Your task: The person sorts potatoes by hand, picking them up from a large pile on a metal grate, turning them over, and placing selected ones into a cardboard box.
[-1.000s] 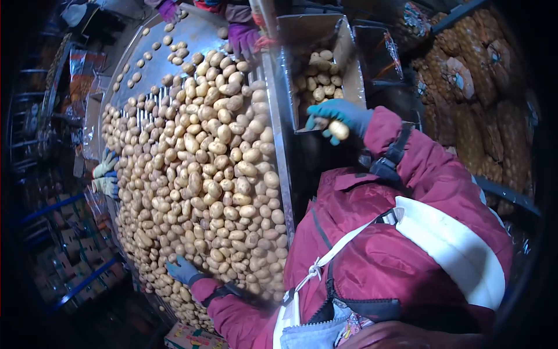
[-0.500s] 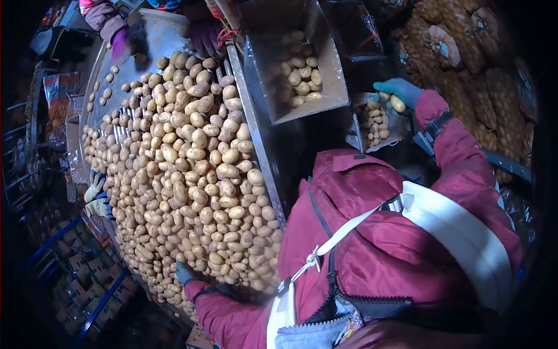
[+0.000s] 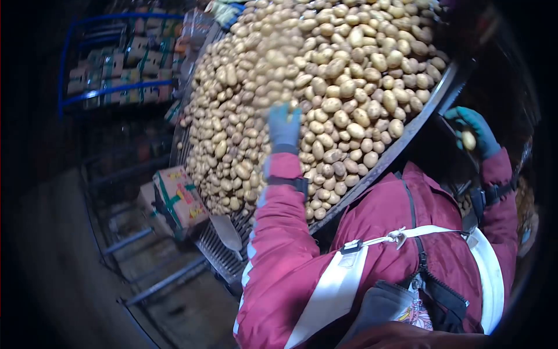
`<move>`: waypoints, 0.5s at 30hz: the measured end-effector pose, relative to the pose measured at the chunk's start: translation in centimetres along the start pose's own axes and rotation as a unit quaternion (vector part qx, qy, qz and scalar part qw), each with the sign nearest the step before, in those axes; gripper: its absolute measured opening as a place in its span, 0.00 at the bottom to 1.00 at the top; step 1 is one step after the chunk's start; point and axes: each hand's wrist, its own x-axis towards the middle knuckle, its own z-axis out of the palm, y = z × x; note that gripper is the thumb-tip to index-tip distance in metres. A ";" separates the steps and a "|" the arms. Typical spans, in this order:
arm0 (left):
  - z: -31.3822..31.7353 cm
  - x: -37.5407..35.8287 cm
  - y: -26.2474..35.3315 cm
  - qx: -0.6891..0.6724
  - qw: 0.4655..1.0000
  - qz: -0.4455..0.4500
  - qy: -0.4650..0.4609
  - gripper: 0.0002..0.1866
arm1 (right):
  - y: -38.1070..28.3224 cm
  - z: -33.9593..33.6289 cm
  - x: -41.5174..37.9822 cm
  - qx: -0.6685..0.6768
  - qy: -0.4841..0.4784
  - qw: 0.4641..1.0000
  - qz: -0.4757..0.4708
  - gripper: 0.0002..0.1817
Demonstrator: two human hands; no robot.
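Note:
A broad heap of potatoes (image 3: pixel 343 104) covers the metal sorting table. My left hand (image 3: pixel 283 128), in a blue-green glove, is over the middle of the heap with its fingers apart and no potato visible in it. Whether the fingertips touch the potatoes cannot be made out. Off the table's right edge, my right hand (image 3: pixel 479 131), gloved alike, has its fingers closed around a single potato (image 3: pixel 468 141). Dark shadow hides most of what lies below that hand.
A raised metal edge (image 3: pixel 401 145) separates my body from the heap. At the table's lower left are a scoop (image 3: pixel 225 232), slats (image 3: pixel 214 247) and a printed carton (image 3: pixel 183 198). Another person's gloved hand (image 3: pixel 226 13) shows at the top. A blue-framed rack (image 3: pixel 96 93) holds boxes.
My view has swung left, and the open boxes of potatoes have left sight. My left hand now shows fully over the heap. A potato stays in my right hand.

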 end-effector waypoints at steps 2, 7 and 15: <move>0.5 -3.0 3.9 0.047 0.998 0.002 -0.034 0.27 | -0.8 5.2 3.6 0.053 -0.124 0.990 -0.039 0.24; -3.1 -6.6 10.7 0.029 0.990 -0.010 -0.136 0.38 | -3.4 17.5 7.2 -0.096 -0.275 0.956 0.035 0.25; -9.2 -7.0 -3.5 -0.015 0.982 -0.184 0.022 0.26 | 2.6 21.3 11.0 -0.136 -0.295 0.940 0.104 0.25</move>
